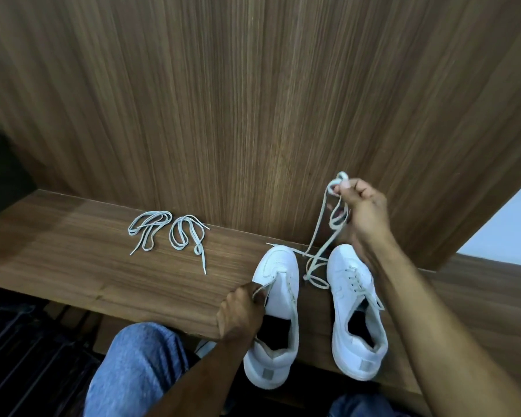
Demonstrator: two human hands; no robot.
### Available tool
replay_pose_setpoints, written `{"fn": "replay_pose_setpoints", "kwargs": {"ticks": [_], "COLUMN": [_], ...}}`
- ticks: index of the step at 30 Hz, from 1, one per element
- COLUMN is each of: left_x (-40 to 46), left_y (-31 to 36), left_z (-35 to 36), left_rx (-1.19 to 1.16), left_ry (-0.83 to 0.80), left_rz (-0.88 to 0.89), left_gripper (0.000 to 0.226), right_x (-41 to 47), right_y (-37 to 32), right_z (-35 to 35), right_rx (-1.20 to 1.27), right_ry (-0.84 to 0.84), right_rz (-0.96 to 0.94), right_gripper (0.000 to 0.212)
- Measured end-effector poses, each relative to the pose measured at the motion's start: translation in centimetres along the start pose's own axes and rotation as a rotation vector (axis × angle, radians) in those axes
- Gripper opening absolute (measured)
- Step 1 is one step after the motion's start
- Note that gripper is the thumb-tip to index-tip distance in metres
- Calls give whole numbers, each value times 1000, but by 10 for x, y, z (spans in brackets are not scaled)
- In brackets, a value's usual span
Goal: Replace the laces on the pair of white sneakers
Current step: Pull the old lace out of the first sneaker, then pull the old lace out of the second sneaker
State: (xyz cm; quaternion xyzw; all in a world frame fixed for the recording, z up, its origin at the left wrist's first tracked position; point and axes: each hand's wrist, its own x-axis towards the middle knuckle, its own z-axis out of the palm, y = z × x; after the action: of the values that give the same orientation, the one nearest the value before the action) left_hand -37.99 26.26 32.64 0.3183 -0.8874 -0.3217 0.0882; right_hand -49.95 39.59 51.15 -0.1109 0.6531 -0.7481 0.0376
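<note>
both forearms bare to the edge of view, no sleeves, no watch, no rings on the left hand [241, 311] or the right hand [364, 212]. legs in blue denim jeans [139, 368], faded mid-blue, weave visible at the left knee; second knee partly visible lower right.

The left hand [241, 311] sits low and near the body, its forearm reaching up from the lower middle of the view. Its fingers [254, 288] are curled, knuckles up, pinching a lace [260, 289] at the side of the left sneaker [275, 314]. The right hand [364, 212] is raised higher and farther out, at the end of a long bare forearm stretching in from the lower right corner. Its fingertips are bunched together, gripping a looped lace [333, 218] at its top end.
</note>
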Motion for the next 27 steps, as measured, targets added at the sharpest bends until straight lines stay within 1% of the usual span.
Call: {"fn": "replay_pose_setpoints", "kwargs": {"ticks": [2, 3, 4, 5, 7, 9, 11, 12, 14, 15, 16, 18, 20, 21, 22, 24, 25, 27], "left_x": [-1, 0, 3, 6, 8, 3, -4, -6, -10, -9, -7, 2, 11, 11, 12, 11, 9, 1], "left_y": [2, 3, 3, 2, 9, 30, 60, 74, 97, 103, 106, 101, 96, 97, 101, 118, 129, 155], "left_z": [-1, -2, -4, -7, -20, -31, -36, -35, -31, -30, -29, -30, -40, -49, -59, -79, -87, -97], "left_rx": [-7, -40, -107, -224, -426, -475, -496, -511, -467, -402, -335, -273, -379, -447, -512, -632, -692, -794], "left_ry": [-26, -57, -95, -150, -216, -240, -269, -320, -474, -528, -549, -524, -586, -619, -651, -661, -657, -619], "left_rz": [-21, -43, -63, -81, -54, 132, 358, 436, 458, 465, 497, 495, 370, 286, 210, 156, 171, 215], "left_gripper": [26, 26, 26, 28, 40, 56, 63, 55, 24, 19, 24, 33, 30, 28, 26, 26, 27, 28], "right_x": [1, 1, 0, -3, -10, -19, -25, -28, -32, -33, -35, -37, -35, -34, -34, -35, -38, -50], "right_y": [-16, -21, -24, -26, -27, -33, -41, -46, -59, -67, -75, -87, -90, -86, -79, -51, -32, 3], "right_z": [3, 5, 7, 9, 13, 18, 22, 23, 19, 13, 6, -17, -50, -67, -82, -101, -104, -98], "right_rx": [157, 189, 196, 197, 207, 230, 227, 227, 233, 219, 187, 51, -164, -264, -340, -441, -459, -388], "right_ry": [-27, -54, -80, -101, -120, -115, -93, -85, -65, -42, -2, 113, 239, 279, 293, 289, 274, 225], "right_rz": [19, 40, 57, 71, 92, 112, 130, 130, 78, 23, -44, -218, -419, -478, -494, -420, -335, -149], "right_gripper": [28, 26, 25, 25, 24, 23, 22, 20, 20, 21, 23, 26, 27, 27, 26, 23, 20, 17]}}
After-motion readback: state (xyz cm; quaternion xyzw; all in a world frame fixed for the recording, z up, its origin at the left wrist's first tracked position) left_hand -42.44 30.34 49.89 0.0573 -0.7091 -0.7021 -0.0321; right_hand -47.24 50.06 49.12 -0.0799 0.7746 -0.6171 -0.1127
